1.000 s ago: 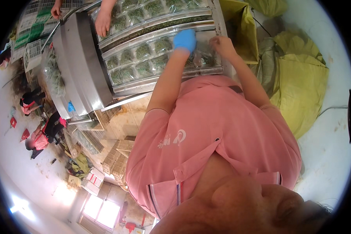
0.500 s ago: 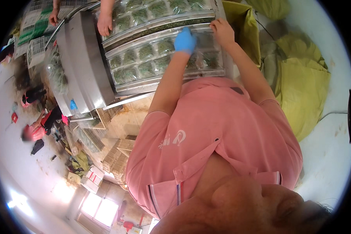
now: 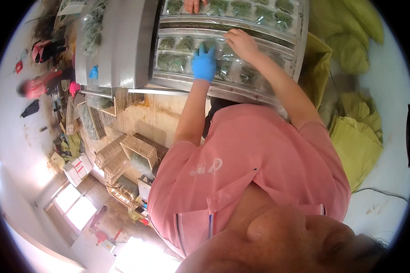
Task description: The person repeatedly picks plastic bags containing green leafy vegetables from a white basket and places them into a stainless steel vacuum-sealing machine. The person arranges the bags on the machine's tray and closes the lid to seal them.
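Clear plastic packs of green leafy stuff (image 3: pixel 171 62) lie in two rows on a metal machine bed (image 3: pixel 177 78). My left hand (image 3: pixel 203 65), in a blue glove, rests on the near row, fingers spread over the packs. Bare, my right hand (image 3: pixel 242 45) reaches to the far edge of that row, beside the metal rail (image 3: pixel 223 23) between the rows. Its fingers are bent and pressed together at the clear plastic; whatever they pinch is too small to make out. Another person's hand (image 3: pixel 194 5) touches the far row of packs (image 3: pixel 241 8).
The machine's steel cover (image 3: pixel 123 45) stands to the left, with filled clear bags (image 3: pixel 92 27) on it. Yellow-green sacks (image 3: pixel 357 141) stand at the right. Wire crates (image 3: pixel 139 150) are on the floor at lower left. A person in pink (image 3: pixel 36 86) is farther left.
The view has turned, so the machine appears farther right. My left hand has moved left along the near row. My right hand has left the row's right end and come inward.
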Motion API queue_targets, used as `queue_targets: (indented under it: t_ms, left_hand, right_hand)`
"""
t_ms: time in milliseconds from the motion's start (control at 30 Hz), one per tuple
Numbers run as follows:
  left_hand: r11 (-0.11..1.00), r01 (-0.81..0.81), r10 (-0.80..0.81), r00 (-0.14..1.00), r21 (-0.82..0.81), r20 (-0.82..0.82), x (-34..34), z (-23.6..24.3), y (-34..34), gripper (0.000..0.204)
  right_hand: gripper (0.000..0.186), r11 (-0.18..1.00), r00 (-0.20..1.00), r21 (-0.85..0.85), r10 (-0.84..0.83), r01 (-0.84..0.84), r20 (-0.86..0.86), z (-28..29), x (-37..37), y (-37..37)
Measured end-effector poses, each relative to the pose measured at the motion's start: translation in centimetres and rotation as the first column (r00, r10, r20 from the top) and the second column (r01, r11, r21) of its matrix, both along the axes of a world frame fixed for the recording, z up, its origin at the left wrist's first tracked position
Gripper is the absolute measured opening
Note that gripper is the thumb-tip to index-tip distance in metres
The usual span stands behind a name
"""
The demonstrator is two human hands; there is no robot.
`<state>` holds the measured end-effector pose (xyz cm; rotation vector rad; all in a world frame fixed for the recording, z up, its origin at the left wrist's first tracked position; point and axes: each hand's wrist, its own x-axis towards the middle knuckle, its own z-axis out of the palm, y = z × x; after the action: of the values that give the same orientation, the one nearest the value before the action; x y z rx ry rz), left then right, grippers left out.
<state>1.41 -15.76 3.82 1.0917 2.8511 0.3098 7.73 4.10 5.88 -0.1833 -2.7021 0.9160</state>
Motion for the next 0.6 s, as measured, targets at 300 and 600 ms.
queue_targets:
  t_ms: [300, 600]
  left_hand:
    - [0.990, 0.100, -0.105, 0.993, 0.095, 0.046, -0.8, 0.2, -2.3, 0.052]
    - [0.593, -0.462, 0.199, 0.878, 0.659, 0.436, -11.1, 13.5, -27.6, 0.043]
  right_hand:
    - [0.021, 0.944, 0.949, 0.265, -0.252, 0.197, 0.191, -5.3, -8.0, -2.4]
    - [0.026, 0.843, 0.901, -0.336, -0.430, 0.421, 0.049, 8.2, -0.7, -10.0]
